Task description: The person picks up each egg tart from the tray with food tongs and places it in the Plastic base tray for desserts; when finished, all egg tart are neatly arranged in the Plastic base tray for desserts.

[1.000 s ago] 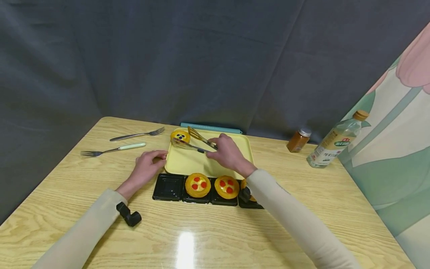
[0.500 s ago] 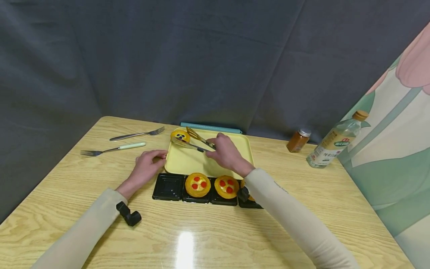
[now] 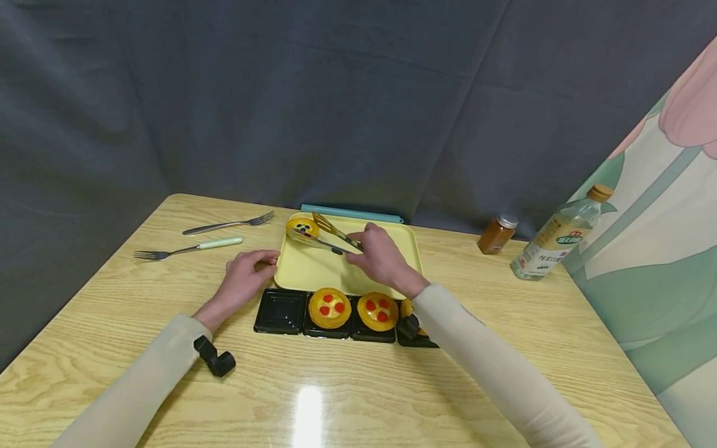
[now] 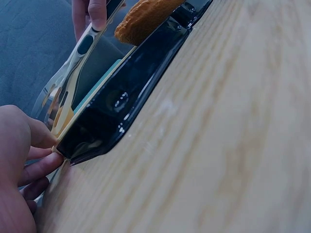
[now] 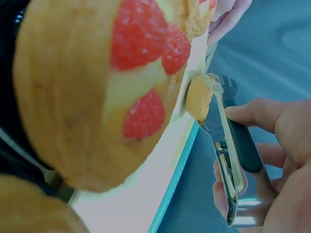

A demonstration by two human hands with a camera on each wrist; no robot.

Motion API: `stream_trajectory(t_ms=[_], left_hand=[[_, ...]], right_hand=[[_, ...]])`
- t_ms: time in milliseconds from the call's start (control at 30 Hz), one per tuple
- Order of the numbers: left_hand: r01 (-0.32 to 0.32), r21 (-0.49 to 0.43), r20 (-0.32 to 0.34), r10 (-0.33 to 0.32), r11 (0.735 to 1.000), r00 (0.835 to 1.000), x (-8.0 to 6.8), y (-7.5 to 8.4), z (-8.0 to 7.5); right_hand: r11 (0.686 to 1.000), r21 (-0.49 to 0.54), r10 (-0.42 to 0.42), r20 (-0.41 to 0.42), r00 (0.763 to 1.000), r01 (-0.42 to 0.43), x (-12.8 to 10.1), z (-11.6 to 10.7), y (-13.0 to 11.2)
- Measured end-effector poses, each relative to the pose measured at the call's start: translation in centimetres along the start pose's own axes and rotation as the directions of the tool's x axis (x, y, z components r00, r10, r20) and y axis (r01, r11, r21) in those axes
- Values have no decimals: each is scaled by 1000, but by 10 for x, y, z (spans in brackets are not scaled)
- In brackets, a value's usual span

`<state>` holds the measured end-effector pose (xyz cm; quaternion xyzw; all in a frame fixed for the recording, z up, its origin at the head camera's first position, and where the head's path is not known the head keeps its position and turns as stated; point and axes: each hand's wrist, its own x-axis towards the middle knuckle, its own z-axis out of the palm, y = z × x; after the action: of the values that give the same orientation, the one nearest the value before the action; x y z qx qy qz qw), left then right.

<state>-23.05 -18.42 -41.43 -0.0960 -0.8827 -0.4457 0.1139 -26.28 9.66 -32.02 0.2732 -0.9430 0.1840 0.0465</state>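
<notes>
My right hand [image 3: 381, 252] grips a pair of metal tongs [image 5: 243, 150] with dark green grips over the yellow tray [image 3: 336, 267]. At the tray's far left corner sits a small blueberry tart [image 3: 302, 226], the tongs' tips spread on either side of it. With thumb and fingers, my left hand [image 3: 250, 272] pinches the tray's left rim. Along the tray's near side runs a row of black square plastic holders. The leftmost holder [image 3: 281, 311] is bare; the others bear strawberry-topped tarts [image 3: 330, 308], the rightmost tart [image 3: 407, 308] partly hidden by my right wrist.
Two forks lie at the left, a plain metal fork [image 3: 226, 224] and a green-handled fork [image 3: 190, 249]. Behind the tray is a blue-green strip [image 3: 351, 214]. A brown spice jar [image 3: 497, 234] and a clear bottle [image 3: 559, 236] stand at the right.
The tongs and the blueberry tart between their tips have shifted very slightly to the right. My left hand stays at the tray's left rim.
</notes>
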Motion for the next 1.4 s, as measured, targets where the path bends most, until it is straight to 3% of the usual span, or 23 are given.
stream_trajectory(t_ms=[633,1100,1400], left_hand=[[2,-7,6,-2,1000,1000,-1,-3,0],[-5,6,20,5,1000,1000,0,-2,-1],[-5,25,20,5,1000,1000,0,-1,-1]], right_hand=[[998,63,-26,-53,998,29,-34,-10,5],[992,119,-33,-53,998,39,-68,-14,-8],[986,128,-98,-46,994,103,-90,-13,-18]])
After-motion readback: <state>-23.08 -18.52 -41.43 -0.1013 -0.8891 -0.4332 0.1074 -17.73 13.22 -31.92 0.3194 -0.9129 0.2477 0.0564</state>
